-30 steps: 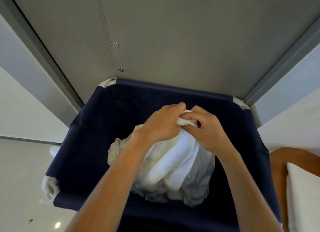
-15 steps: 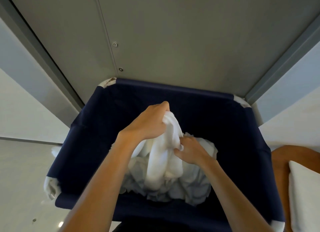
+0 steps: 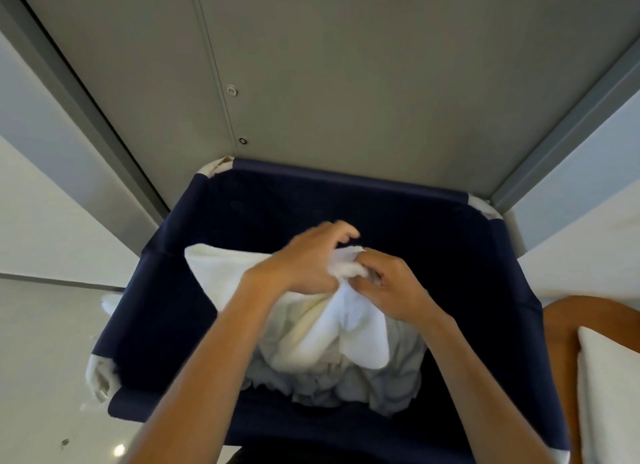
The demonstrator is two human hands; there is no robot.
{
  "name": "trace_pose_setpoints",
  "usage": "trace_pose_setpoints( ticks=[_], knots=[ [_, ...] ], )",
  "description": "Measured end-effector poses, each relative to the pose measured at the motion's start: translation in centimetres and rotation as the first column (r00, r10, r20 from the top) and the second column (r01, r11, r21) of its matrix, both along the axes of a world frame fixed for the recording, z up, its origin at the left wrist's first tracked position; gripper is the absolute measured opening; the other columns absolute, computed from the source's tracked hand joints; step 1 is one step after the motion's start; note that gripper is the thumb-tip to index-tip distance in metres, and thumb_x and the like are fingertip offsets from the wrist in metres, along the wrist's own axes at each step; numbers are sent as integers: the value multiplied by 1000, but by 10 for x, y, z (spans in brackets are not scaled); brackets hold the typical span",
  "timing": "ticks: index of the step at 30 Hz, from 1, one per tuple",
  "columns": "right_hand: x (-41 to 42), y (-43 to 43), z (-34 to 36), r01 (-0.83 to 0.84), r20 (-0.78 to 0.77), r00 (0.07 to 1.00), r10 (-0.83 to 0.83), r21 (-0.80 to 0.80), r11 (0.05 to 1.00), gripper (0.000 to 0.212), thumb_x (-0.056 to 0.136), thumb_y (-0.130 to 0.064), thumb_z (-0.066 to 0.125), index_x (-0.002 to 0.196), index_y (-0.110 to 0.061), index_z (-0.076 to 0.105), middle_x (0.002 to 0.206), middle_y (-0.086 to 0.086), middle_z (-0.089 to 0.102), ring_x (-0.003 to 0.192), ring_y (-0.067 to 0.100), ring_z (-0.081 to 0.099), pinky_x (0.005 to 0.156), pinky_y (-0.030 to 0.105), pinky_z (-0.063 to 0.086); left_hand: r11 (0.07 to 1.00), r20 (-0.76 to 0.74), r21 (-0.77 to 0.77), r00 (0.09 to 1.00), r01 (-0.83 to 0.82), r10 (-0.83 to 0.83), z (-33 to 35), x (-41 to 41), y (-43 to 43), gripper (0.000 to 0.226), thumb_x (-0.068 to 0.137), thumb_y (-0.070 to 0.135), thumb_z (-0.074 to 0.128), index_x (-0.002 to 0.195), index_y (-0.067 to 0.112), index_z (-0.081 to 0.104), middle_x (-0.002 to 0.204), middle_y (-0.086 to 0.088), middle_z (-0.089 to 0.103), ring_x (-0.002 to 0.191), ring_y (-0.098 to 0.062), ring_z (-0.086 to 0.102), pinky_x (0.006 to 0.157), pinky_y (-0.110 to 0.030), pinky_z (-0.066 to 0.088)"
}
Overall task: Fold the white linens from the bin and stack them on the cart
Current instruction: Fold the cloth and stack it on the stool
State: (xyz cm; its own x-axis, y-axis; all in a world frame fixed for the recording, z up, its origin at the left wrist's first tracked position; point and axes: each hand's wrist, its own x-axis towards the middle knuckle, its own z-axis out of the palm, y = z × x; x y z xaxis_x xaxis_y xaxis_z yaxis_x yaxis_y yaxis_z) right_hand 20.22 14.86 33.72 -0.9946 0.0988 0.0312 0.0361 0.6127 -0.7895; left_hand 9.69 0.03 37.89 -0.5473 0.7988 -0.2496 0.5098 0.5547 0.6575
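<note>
A white towel (image 3: 221, 273) is lifted above the navy fabric bin (image 3: 166, 318), one part stretched out to the left and the rest hanging down in thick folds. My left hand (image 3: 304, 259) grips it near the top, fingers curled, slightly blurred. My right hand (image 3: 391, 290) pinches the bunched edge of the same towel just beside the left. Under the towel, a heap of crumpled pale linens (image 3: 339, 384) fills the bottom of the bin.
A grey metal panel (image 3: 346, 82) rises directly behind the bin. A wooden surface (image 3: 568, 328) with a folded white cloth (image 3: 609, 394) lies at the right edge. Pale glossy floor (image 3: 41, 359) stretches to the left.
My right hand has come up beside the left at the towel's top edge. A part of the towel has spread out to the left, and both hands sit a little further right.
</note>
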Motion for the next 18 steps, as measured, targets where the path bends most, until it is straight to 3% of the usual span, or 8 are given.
trace_pose_setpoints(
  ticks=[3, 5, 8, 10, 12, 14, 16, 18],
  knots=[
    [-4, -2, 14, -46, -44, 998, 43, -69, 997, 13, 85, 1, 65, 82, -11, 65, 74, -15, 56, 67, -1, 55, 60, 13, 40, 998, 36, 44, 999, 39, -40, -12, 7, 14, 28, 83, 10, 60, 101, 29, 49, 100, 7, 59, 89, -13, 58, 70, -28, 49],
    [-1, 2, 15, -14, -44, 999, 7, -163, 987, 15, 88, -3, 62, 84, -18, 66, 72, -13, 57, 64, 2, 52, 61, 15, 41, 999, -30, 39, 999, -20, 22, -18, 3, 13, 24, 84, 12, 60, 82, 30, 45, 84, 4, 60, 76, -19, 60, 63, -37, 50],
    [7, 3, 5, 66, 7, 998, -70, -431, 900, 12, 85, -9, 51, 89, -8, 63, 74, -8, 56, 68, 5, 49, 63, 18, 41, 996, -26, 54, 997, -66, 67, -20, 1, 10, 25, 81, 7, 56, 75, 26, 42, 79, 1, 57, 67, -20, 54, 56, -36, 43],
    [10, 1, -9, 171, 68, 985, -159, -511, 842, 13, 78, -7, 50, 90, -11, 54, 77, -4, 56, 72, 12, 51, 65, 25, 44, 995, 1, 70, 997, -75, 75, -17, 3, 10, 23, 78, 2, 51, 75, 22, 41, 76, 2, 53, 64, -16, 48, 55, -33, 37],
    [11, -3, -27, 251, 197, 963, -183, -413, 876, 18, 82, -8, 57, 94, -20, 50, 80, -4, 60, 73, 16, 56, 67, 33, 49, 995, 26, 80, 998, -65, 63, -15, 3, 10, 20, 75, -2, 48, 75, 17, 41, 72, 2, 50, 63, -14, 42, 54, -30, 34],
    [10, -8, -42, 253, 315, 932, -182, -202, 946, 10, 90, -21, 61, 94, -25, 54, 77, -7, 61, 69, 11, 59, 66, 31, 51, 995, 40, 80, 998, -60, 57, -14, 2, 8, 17, 76, -3, 48, 78, 14, 43, 71, 2, 47, 62, -13, 40, 53, -28, 32],
    [9, -7, -50, 251, 316, 924, -215, -76, 965, 15, 93, -28, 58, 80, -23, 55, 66, -7, 55, 60, 9, 52, 59, 29, 45, 997, 49, 59, 997, -57, 55, -15, -1, 6, 14, 79, -1, 49, 81, 13, 47, 73, 2, 50, 63, -13, 42, 54, -25, 33],
    [10, 0, -52, 282, 286, 923, -257, -50, 958, 23, 94, -26, 58, 71, -25, 54, 63, -7, 54, 60, 10, 50, 60, 32, 42, 997, 74, 35, 995, -76, 73, -16, -4, 1, 16, 81, 1, 48, 79, 16, 46, 75, 2, 51, 65, -13, 44, 56, -26, 34]
  ],
)
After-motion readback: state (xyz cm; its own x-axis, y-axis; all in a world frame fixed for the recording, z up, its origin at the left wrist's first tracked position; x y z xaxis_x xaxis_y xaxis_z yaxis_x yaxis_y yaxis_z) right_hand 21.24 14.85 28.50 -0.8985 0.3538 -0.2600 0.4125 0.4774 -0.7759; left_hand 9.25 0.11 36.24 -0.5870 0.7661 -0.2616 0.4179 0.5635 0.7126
